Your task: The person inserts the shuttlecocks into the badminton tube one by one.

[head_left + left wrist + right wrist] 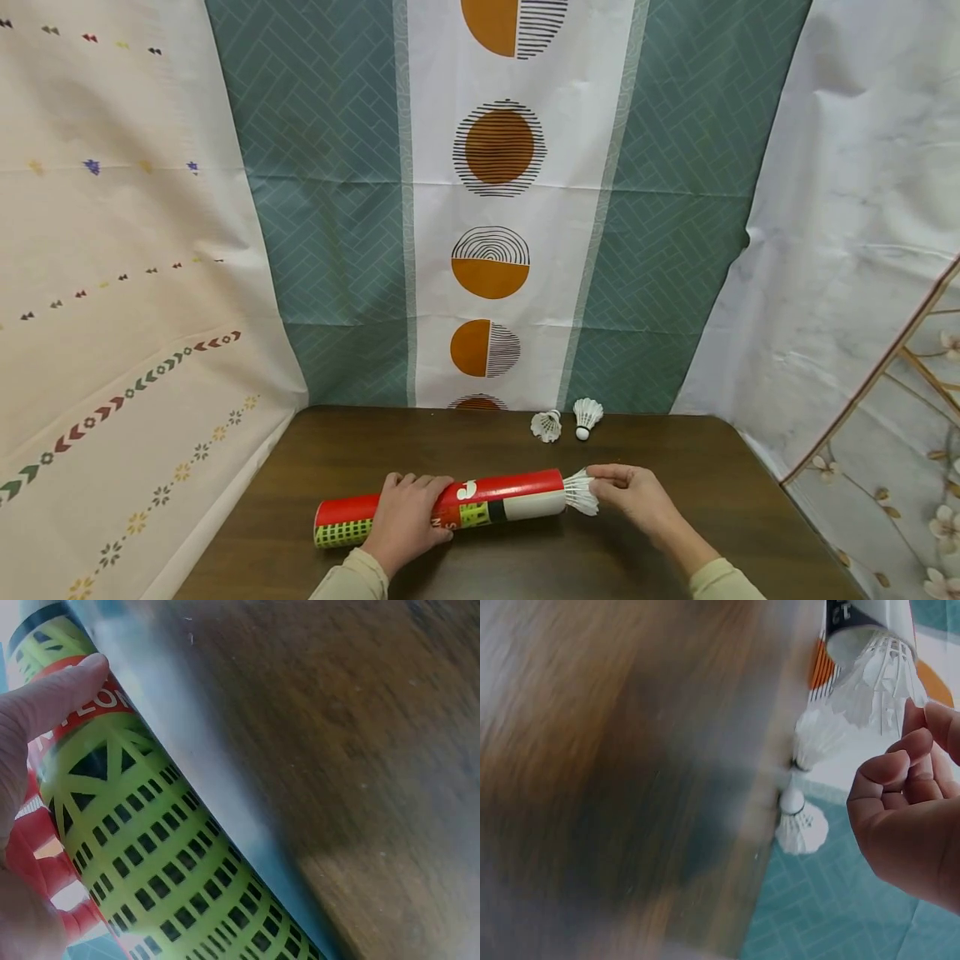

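Note:
A shuttlecock tube point(517, 486), red, green and white, lies crosswise above the table, its right end slightly farther back. My left hand point(408, 518) grips it around the middle; in the left wrist view the thumb point(71, 688) lies along its printed side. From the tube's right mouth sticks a white feathered shuttlecock point(580, 493), skirt outward, its cork hidden inside. My right hand point(637, 500) pinches the skirt's rim between thumb and finger, as the right wrist view shows at the feathers point(889, 686).
Two more shuttlecocks lie at the table's back edge: one on its side point(546, 427), another with its cork toward me point(587, 417). Patterned cloths point(495, 208) hang behind and at both sides of the dark wooden table point(360, 454).

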A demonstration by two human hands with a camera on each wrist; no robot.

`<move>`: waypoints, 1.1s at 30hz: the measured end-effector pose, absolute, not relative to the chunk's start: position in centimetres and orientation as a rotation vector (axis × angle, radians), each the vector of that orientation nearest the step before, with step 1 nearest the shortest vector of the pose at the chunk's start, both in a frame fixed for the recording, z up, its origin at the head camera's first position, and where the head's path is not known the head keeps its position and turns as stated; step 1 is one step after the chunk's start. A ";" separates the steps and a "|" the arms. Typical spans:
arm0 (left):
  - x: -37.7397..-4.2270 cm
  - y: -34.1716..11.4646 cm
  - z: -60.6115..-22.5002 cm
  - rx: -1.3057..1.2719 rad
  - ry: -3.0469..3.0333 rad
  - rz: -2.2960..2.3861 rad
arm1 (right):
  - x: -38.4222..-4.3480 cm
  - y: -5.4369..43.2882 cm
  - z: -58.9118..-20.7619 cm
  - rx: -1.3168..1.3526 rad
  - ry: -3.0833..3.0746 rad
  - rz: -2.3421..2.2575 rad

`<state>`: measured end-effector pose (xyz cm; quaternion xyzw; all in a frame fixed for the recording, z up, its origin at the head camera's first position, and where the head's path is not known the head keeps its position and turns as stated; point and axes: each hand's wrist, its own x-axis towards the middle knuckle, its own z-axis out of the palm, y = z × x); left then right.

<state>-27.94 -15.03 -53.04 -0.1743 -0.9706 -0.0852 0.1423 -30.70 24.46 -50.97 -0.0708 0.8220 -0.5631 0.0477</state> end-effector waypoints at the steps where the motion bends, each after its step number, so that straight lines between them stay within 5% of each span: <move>1: -27.9 -15.0 -53.0 -0.502 -2.797 -0.246 | -30.7 24.2 -50.9 -0.244 2.487 -1.725; 33: -27.1 -14.4 -51.8 -0.518 -2.720 -0.241 | -29.0 19.8 -51.0 -0.194 2.316 -1.904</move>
